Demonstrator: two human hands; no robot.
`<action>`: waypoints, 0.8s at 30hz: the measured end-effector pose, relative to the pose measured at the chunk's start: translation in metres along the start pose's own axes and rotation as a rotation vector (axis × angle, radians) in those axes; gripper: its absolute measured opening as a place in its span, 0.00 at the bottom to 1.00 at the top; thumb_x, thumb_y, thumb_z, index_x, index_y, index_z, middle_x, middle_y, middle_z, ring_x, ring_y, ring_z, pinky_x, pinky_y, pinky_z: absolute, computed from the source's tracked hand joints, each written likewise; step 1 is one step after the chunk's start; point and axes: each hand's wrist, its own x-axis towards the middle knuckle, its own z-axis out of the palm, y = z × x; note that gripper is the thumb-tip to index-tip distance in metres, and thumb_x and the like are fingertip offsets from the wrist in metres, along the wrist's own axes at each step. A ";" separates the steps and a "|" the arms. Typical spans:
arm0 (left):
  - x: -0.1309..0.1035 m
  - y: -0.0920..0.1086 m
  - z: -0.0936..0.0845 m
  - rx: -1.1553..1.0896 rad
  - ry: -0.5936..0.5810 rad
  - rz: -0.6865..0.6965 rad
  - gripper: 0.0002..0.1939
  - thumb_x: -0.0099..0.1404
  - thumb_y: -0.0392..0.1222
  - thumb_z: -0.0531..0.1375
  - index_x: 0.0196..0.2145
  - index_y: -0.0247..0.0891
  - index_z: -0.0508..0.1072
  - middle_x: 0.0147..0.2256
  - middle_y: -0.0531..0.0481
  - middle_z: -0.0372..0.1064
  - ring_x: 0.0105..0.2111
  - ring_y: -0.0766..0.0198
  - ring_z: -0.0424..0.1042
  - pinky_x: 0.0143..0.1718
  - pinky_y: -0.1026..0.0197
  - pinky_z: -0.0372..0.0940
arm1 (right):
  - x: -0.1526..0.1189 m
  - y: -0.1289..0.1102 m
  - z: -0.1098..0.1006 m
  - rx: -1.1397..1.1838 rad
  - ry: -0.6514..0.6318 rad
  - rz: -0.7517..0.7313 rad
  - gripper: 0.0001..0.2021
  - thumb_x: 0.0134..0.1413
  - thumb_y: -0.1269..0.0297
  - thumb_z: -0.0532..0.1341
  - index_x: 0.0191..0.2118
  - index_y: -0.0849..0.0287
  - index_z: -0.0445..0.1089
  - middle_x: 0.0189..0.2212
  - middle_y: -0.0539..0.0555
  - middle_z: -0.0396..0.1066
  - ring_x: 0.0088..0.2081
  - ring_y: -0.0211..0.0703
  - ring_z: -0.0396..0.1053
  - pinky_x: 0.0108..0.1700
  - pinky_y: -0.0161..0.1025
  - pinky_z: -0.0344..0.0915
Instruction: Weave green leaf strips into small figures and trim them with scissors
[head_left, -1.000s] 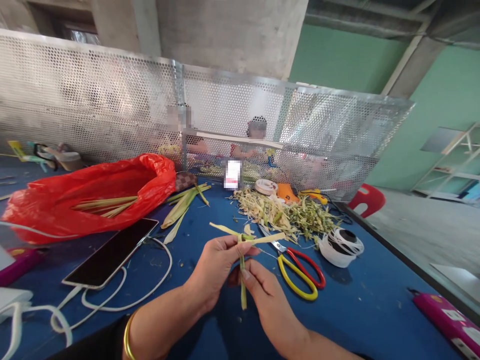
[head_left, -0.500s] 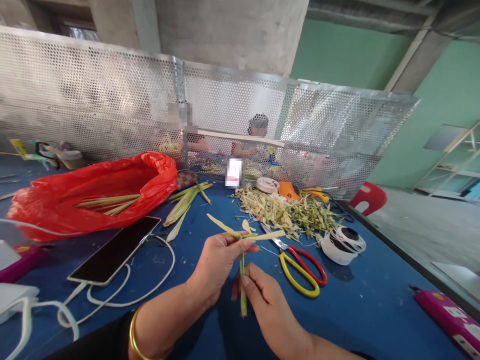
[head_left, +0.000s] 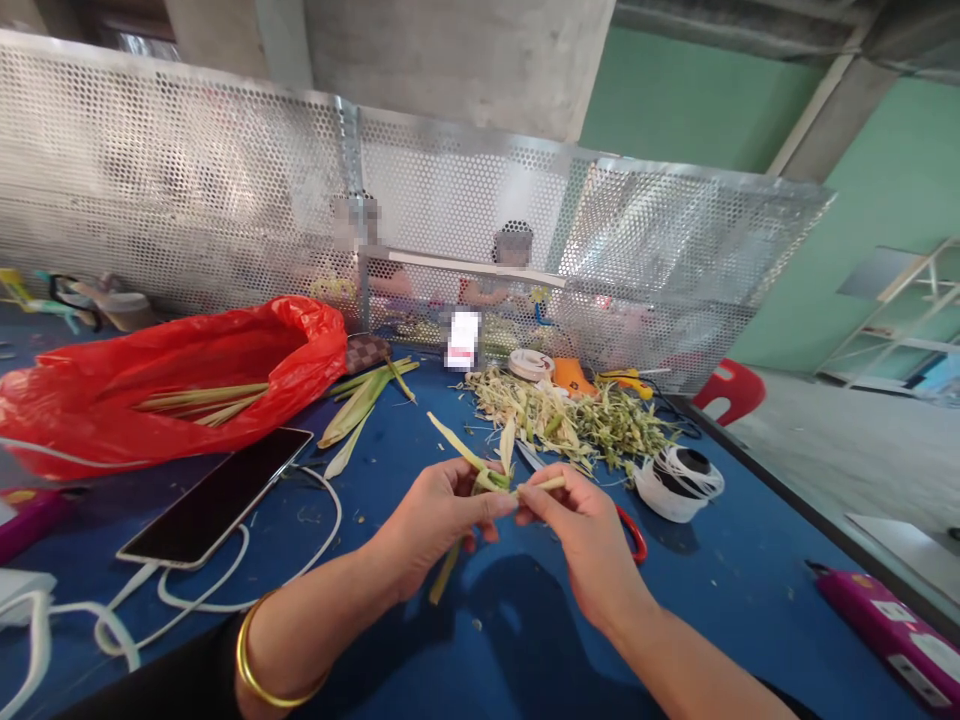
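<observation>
My left hand (head_left: 454, 505) pinches a small folded knot of pale green leaf strips (head_left: 493, 479), which look like corn husk. One strip sticks up to the left, a shorter one points upward, and a tail hangs below the fingers. Closed on the strip end that runs right from the knot is my right hand (head_left: 581, 515), its thumb against the fingers. Both hands are close together above the blue table (head_left: 390, 660). Behind the right hand lie scissors, mostly hidden; a red handle (head_left: 636, 535) and part of a blade (head_left: 529, 456) show.
A heap of dry leaf scraps (head_left: 540, 410) lies beyond my hands, with a white cord spool (head_left: 679, 485) to its right. At left are a red plastic bag (head_left: 180, 375) holding stalks, a dark tablet (head_left: 217, 500) and white cables. A perforated metal screen (head_left: 465, 190) stands behind; people sit beyond it.
My right hand has moved from the hanging lower stem up to the right-hand strip end and grips it. The knot has turned, its tail now slanting left. The scissors have become mostly covered.
</observation>
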 end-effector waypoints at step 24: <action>0.007 0.000 -0.010 -0.042 0.077 -0.026 0.13 0.50 0.45 0.66 0.25 0.34 0.68 0.17 0.60 0.59 0.14 0.78 0.45 0.15 0.69 0.38 | -0.007 0.004 -0.003 -0.367 -0.007 -0.249 0.08 0.55 0.61 0.60 0.28 0.57 0.65 0.23 0.49 0.71 0.28 0.40 0.68 0.30 0.34 0.61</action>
